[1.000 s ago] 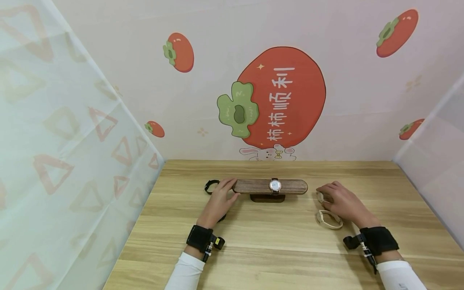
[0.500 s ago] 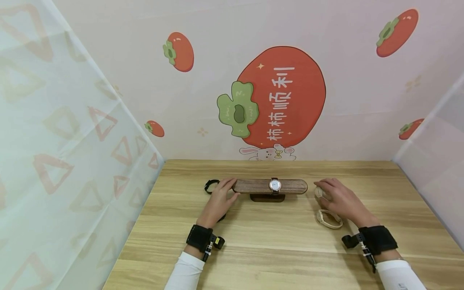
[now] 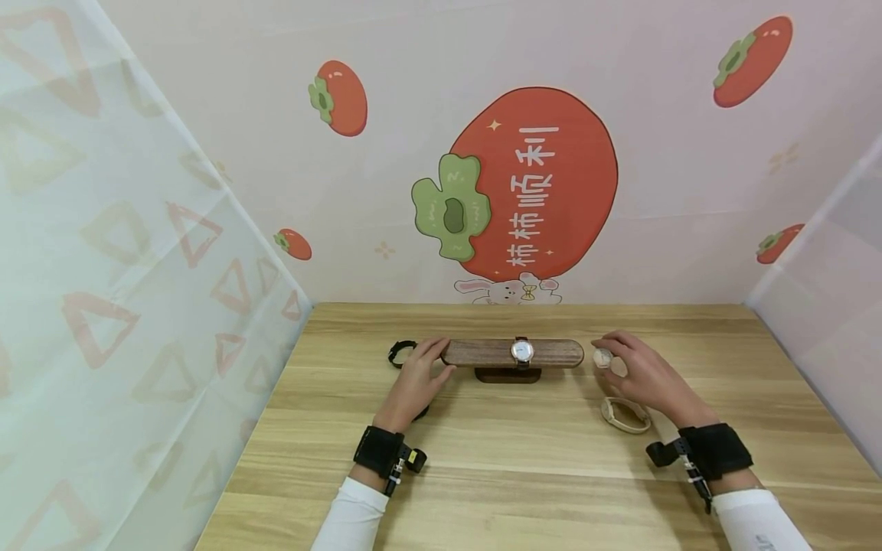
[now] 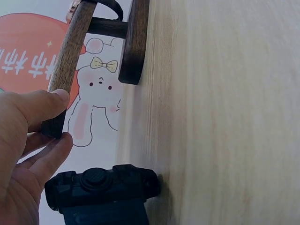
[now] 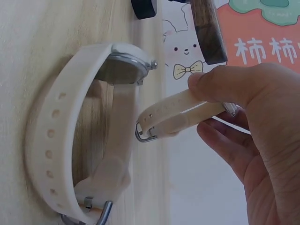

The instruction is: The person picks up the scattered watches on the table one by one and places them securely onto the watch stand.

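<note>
My left hand [image 3: 413, 386] pinches the left end of a wooden watch stand [image 3: 478, 353], thumb on one face and fingers on the other in the left wrist view. A watch with a white dial [image 3: 522, 351] and dark strap is wrapped round the bar, right of its middle. Just off the bar's right end, my right hand [image 3: 648, 375] grips a cream-strapped watch [image 3: 602, 358]. Its strap [image 5: 176, 126] forms a buckled loop in the right wrist view, raised off the table. A second cream watch [image 3: 625, 417] lies below that hand, also buckled in a loop.
A black-strapped watch [image 3: 400, 353] lies left of my left hand. Another black object [image 3: 422, 413] is mostly hidden by the left forearm. The wooden table [image 3: 524, 474] meets a printed back wall [image 3: 386, 191], with side walls left and right.
My right hand has moved slightly left and up with the cream watch, closer to the stand's right end, and the dial now shows. My left hand stays at the stand's left end.
</note>
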Demonstrator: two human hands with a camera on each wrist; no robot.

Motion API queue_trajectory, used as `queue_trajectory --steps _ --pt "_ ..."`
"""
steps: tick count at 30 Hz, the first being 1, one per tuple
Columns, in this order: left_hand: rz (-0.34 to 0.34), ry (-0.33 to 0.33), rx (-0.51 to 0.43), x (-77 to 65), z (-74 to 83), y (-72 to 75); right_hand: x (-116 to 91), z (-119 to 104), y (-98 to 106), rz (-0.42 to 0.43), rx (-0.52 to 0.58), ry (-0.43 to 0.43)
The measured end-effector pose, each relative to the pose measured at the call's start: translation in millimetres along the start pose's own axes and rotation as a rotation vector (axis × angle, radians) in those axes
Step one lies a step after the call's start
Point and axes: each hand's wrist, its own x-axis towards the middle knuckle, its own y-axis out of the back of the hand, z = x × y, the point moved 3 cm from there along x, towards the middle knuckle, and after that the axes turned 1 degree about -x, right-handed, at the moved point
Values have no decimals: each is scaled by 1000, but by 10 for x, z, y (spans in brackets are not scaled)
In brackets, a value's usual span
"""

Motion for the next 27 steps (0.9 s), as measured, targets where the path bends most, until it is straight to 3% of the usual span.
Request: queue_trajectory --steps 9,27 --pt "-2 9 4 4 1 -7 21 -7 3 30 15 -1" --pt "0 -9 -6 -7 -5 -2 58 -68 14 4 87 -1"
